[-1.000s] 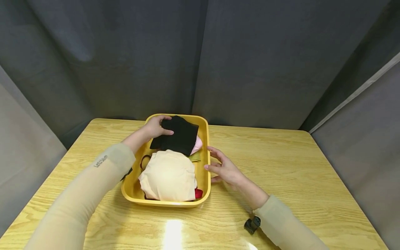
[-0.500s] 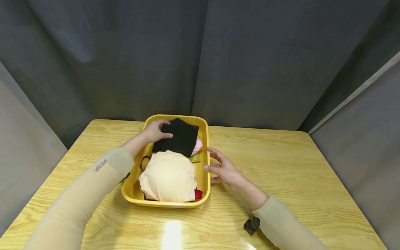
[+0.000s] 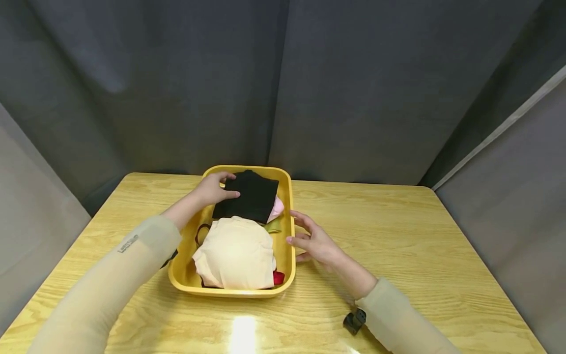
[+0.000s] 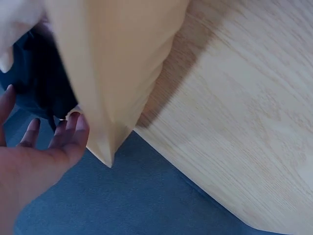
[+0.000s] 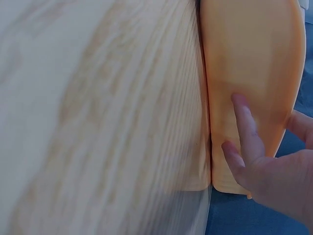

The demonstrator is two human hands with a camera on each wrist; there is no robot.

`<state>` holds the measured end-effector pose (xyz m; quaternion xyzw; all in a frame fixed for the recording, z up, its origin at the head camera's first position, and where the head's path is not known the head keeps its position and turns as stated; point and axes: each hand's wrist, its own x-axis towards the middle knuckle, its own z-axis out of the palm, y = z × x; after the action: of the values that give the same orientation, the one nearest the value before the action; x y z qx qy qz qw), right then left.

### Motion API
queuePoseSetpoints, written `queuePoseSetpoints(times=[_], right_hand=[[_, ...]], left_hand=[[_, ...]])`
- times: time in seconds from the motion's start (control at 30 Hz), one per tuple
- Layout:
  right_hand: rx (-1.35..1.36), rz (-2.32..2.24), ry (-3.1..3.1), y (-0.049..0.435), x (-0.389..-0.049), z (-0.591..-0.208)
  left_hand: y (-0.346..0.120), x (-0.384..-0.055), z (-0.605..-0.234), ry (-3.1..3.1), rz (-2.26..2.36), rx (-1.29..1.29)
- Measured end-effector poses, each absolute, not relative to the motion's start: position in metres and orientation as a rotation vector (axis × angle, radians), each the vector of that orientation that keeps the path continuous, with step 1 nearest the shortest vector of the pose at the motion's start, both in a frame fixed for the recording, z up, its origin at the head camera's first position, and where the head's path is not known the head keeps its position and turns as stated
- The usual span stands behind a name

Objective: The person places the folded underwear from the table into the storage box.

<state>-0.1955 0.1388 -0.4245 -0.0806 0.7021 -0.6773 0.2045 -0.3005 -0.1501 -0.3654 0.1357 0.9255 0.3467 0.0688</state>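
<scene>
A yellow bin [image 3: 289,290] stands on the wooden table, holding cloth items. Folded black cloth [image 3: 254,196] lies flat at its far end; folded cream cloth [image 3: 236,253] fills the near part. My left hand [image 3: 210,189] reaches over the left rim, thumb and fingers spread at the black cloth's left edge. In the left wrist view its fingers [image 4: 71,134] are loosely bent beside the bin's wall, with no cloth visibly pinched. My right hand [image 3: 318,243] rests against the bin's right side. Its fingers [image 5: 249,132] lie along the outer wall and the thumb touches the rim.
Pink cloth [image 3: 276,209], olive cloth [image 3: 274,226] and a red item [image 3: 278,278] show along the bin's right inside. A dark strap loop [image 3: 201,233] sits at the left. Grey curtains [image 3: 353,98] hang behind the wooden table [image 3: 376,221].
My left hand has drawn back slightly to the left, and the black cloth lies flatter and squarer. The right hand stays at the bin's side. The head view has shifted a little.
</scene>
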Motion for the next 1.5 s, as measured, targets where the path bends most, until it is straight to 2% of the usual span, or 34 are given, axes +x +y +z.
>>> queuePoseSetpoints(times=[0.43,0.7,1.0,1.13,1.27,1.5], right_hand=[[-0.196,-1.85,2.027,0.135,-0.198,-0.423],[-0.362,-1.789,2.104,0.142,-0.197,-0.412],[-0.421,-1.756,2.303,0.168,-0.183,-0.385],[-0.543,-1.702,2.461,0.182,-0.175,-0.372],[-0.673,-1.536,2.725,0.196,-0.168,-0.359],[-0.722,-1.366,3.028,0.221,-0.152,-0.344]], left_hand=[[-0.161,-0.285,-0.352,2.739,1.226,0.382],[-0.161,-0.259,-0.331,2.641,1.387,0.331],[-0.168,-0.234,-0.313,2.617,1.499,0.34],[-0.174,-0.222,-0.31,2.66,1.523,0.358],[-0.181,-0.208,-0.31,2.756,1.534,0.44],[-0.202,-0.185,-0.319,3.042,1.458,0.58]])
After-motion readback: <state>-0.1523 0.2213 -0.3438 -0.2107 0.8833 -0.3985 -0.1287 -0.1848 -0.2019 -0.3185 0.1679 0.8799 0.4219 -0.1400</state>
